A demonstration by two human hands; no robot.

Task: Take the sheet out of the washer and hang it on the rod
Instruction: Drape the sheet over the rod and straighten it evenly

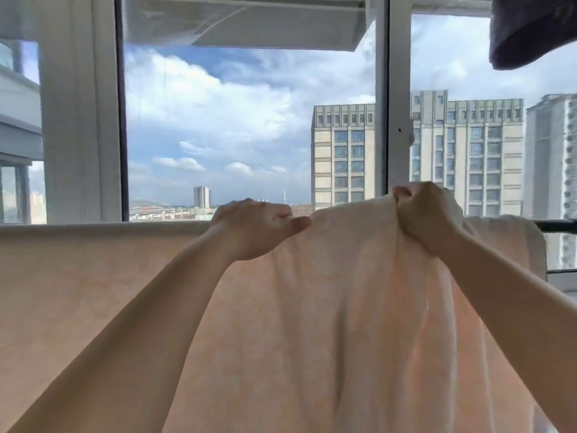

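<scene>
A pale peach sheet (93, 292) hangs draped over a horizontal rod and fills the lower half of the view. The dark rod (559, 225) shows bare only at the far right; elsewhere the cloth hides it. My left hand (254, 228) pinches the sheet's top fold near the middle, thumb and fingers closed on the cloth. My right hand (424, 214) is clenched on a bunched ridge of the sheet and holds it raised a little above the rod line. No washer is in view.
A large white-framed window (382, 120) stands just behind the rod, with sky and tall buildings beyond. A dark grey cloth (530, 29) hangs at the top right corner. A white wall column (78, 120) rises at the left.
</scene>
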